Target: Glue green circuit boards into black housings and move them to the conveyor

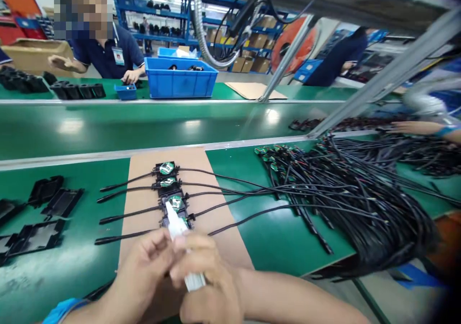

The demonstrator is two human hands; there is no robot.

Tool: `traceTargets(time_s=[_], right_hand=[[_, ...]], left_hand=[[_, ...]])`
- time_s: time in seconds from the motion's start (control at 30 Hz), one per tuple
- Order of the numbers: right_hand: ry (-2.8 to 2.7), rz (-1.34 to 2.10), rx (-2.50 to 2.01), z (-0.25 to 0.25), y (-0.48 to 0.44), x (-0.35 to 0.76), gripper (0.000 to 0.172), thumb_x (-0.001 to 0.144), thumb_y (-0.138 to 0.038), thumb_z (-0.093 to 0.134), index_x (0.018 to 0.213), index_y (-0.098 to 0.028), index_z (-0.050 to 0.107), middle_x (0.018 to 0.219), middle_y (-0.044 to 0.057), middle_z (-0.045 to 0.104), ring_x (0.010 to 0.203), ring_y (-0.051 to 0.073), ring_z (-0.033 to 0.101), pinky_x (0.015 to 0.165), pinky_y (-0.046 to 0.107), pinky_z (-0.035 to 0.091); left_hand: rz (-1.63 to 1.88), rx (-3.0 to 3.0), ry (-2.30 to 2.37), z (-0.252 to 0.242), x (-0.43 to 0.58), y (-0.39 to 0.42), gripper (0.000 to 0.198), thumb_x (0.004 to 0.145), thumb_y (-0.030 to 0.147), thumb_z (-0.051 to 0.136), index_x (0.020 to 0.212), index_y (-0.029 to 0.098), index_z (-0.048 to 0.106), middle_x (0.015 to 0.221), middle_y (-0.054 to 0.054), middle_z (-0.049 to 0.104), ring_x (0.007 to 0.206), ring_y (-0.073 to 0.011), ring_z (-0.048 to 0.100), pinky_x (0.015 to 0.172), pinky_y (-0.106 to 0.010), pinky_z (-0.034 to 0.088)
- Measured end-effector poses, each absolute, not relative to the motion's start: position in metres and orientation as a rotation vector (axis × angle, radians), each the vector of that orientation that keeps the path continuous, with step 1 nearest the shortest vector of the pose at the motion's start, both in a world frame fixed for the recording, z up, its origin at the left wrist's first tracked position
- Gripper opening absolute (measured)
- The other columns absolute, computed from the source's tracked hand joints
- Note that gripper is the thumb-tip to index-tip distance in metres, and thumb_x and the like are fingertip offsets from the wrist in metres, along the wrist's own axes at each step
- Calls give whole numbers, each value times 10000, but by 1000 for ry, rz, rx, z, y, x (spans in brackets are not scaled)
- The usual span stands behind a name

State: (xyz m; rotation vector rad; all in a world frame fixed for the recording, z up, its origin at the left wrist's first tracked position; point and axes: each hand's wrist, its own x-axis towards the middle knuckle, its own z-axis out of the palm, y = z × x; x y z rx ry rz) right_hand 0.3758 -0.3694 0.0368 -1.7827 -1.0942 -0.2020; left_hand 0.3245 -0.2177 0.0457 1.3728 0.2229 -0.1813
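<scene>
Both my hands grip a white squeeze tube [175,228] at the near edge of the bench. My left hand [144,271] pinches its upper part, and my right hand [205,281] wraps round its lower end. The nozzle points at the third of several black housings with green circuit boards [175,202], laid in a column on a brown cardboard sheet [144,204]. Each housing has black cables running out left and right.
Black plastic covers [39,218] lie at the left. A big heap of black cables [360,199] fills the right. Beyond the green conveyor belt [144,127], a person [104,50] works beside a blue bin [180,79]. Another person's arm [425,129] reaches in from the right.
</scene>
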Motion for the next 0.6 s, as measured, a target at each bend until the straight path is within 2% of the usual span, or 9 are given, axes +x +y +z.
traceTargets(time_s=[0.07, 0.13, 0.23, 0.4, 0.5, 0.6], right_hand=[[-998, -406, -1786, 52, -368, 381, 461, 709, -284, 652, 1131, -223, 479, 1138, 138, 550, 1063, 314, 566, 801, 449, 537], [-1046, -494, -1873, 65, -368, 394, 548, 725, -241, 630, 1230, -173, 429, 1156, 166, 539, 1106, 320, 530, 885, 481, 499], [-1081, -526, -2014, 75, -369, 425, 486, 773, -155, 539, 1248, -127, 442, 1119, 164, 575, 1044, 264, 550, 895, 416, 494], [-795, -270, -2414, 71, -375, 520, 376, 746, -223, 596, 1116, -168, 555, 1069, 92, 626, 971, 210, 575, 858, 311, 472], [-500, -242, -2567, 63, -388, 594, 349, 759, -163, 548, 1091, -55, 549, 1058, 212, 614, 957, 275, 578, 838, 377, 451], [-343, -174, -2666, 53, -402, 643, 358, 735, -140, 559, 1071, -14, 554, 1052, 277, 601, 995, 348, 554, 815, 436, 436]], left_hand=[[-123, 1403, 271, 53, 343, -217, 380, 767, 512, 696, 796, 151, 580, 638, 11, 602, 518, -101, 538, 509, -217, 462], [-39, 1473, 257, 62, 364, -217, 345, 745, 442, 729, 721, 150, 548, 617, 21, 590, 518, -96, 536, 511, -206, 458], [78, 1540, 157, 69, 393, -222, 279, 781, 388, 696, 764, 149, 553, 679, 13, 609, 621, -113, 584, 604, -217, 493], [51, 1773, 48, 67, 401, -219, 325, 888, 389, 560, 1110, 152, 545, 1041, -77, 639, 828, -155, 633, 765, -302, 528], [23, 2068, -64, 68, 372, -203, 227, 922, 321, 510, 1079, 169, 571, 1008, -71, 641, 853, -165, 626, 774, -305, 524], [20, 2303, -155, 68, 335, -186, 169, 940, 274, 468, 992, 188, 604, 935, -53, 653, 834, -163, 621, 731, -265, 520]])
